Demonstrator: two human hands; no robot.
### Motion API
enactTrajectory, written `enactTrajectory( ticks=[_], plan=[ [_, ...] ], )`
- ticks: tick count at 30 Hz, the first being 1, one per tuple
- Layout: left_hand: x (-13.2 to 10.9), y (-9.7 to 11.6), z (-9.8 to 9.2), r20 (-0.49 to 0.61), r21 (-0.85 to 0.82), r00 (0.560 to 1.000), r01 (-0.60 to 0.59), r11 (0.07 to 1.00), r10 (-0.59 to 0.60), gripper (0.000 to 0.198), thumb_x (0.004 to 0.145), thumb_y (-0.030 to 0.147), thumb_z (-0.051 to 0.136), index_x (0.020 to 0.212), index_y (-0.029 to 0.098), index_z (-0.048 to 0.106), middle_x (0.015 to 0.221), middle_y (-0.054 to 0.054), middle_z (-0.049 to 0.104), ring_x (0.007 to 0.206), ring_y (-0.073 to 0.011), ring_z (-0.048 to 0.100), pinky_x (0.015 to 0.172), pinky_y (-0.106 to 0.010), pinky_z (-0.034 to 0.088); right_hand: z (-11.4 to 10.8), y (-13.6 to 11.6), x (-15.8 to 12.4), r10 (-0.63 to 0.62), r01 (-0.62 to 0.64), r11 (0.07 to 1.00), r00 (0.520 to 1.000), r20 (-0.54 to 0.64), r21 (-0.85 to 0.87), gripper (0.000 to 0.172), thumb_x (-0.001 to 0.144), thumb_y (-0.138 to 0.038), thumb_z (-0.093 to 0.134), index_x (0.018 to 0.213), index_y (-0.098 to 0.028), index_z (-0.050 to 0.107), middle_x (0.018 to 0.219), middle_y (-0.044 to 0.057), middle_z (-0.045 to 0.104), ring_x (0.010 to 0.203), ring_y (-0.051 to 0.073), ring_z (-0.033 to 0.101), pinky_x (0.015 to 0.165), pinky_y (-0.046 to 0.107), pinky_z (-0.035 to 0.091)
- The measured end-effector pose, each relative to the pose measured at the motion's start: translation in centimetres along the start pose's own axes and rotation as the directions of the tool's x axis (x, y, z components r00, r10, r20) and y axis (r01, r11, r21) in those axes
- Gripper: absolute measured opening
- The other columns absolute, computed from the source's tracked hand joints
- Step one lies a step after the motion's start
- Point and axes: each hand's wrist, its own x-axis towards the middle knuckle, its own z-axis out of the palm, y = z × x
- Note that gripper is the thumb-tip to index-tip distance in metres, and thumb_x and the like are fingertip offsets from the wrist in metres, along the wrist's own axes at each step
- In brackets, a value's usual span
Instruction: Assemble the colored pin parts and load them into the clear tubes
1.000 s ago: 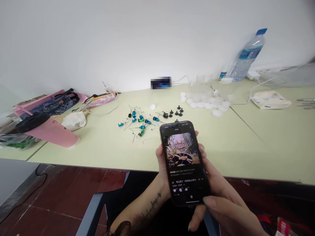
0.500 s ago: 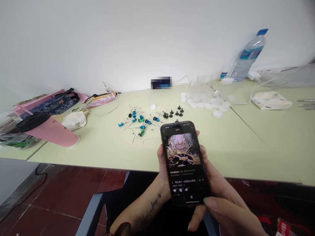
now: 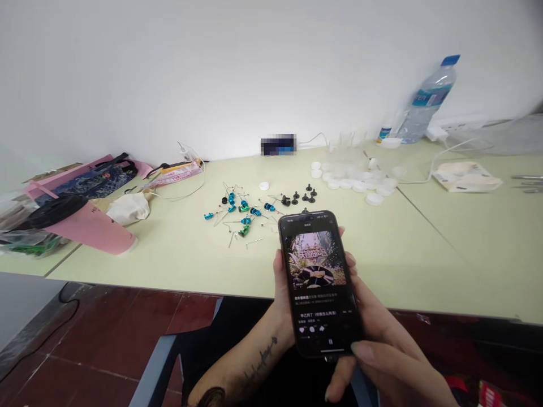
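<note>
A black phone [image 3: 320, 282] is held upright over the table's front edge, its lit screen showing a picture of a record above white text. My left hand [image 3: 283, 299] wraps round its left side and back, with fingertips showing at the right edge. At the phone's lower right corner, my right hand [image 3: 382, 345] grips with the thumb in front and a finger below. Beyond the phone lie small blue and green metal parts [image 3: 245, 217] with thin wires, and several black knob-like pieces [image 3: 305, 196].
White round caps [image 3: 358, 183] and clear cups [image 3: 345, 150] stand at the back right, near a water bottle [image 3: 428, 99]. A pink cup [image 3: 95, 226] with a black lid leans at the left, beside bags [image 3: 97, 178]. A tissue pack [image 3: 466, 175] lies at the right.
The view has shifted very slightly, so the phone appears a touch lower. Both hands keep the same hold on it.
</note>
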Motion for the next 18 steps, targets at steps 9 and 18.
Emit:
enactTrajectory(
  ticks=[9, 18],
  plan=[
    [-0.14, -0.13, -0.24, 0.010, -0.022, 1.000, 0.011, 1.000, -0.011, 0.100, 0.060, 0.080, 0.053, 0.138, 0.019, 0.041, 0.103, -0.012, 0.059, 0.104, -0.0294, 0.055, 0.090, -0.043, 0.042, -0.18, -0.27, -0.01, 0.013, -0.012, 0.999, 1.000, 0.017, -0.044, 0.101, 0.076, -0.043, 0.064, 0.147, -0.045, -0.008, 0.156, 0.008, 0.021, 0.062, 0.022, 0.071, 0.069, 0.051, 0.055],
    [-0.11, -0.02, -0.10, 0.021, -0.039, 1.000, 0.017, 0.999, -0.017, 0.100, 0.060, 0.078, 0.056, 0.138, 0.019, 0.040, 0.103, -0.012, 0.059, 0.102, -0.0288, 0.056, 0.087, -0.041, 0.044, -0.27, -0.20, 0.03, -0.004, 0.004, 1.000, 1.000, 0.011, -0.024, 0.100, 0.075, -0.039, 0.065, 0.147, -0.047, -0.005, 0.158, 0.006, 0.006, 0.060, 0.020, 0.070, 0.071, 0.052, 0.056]
  ],
)
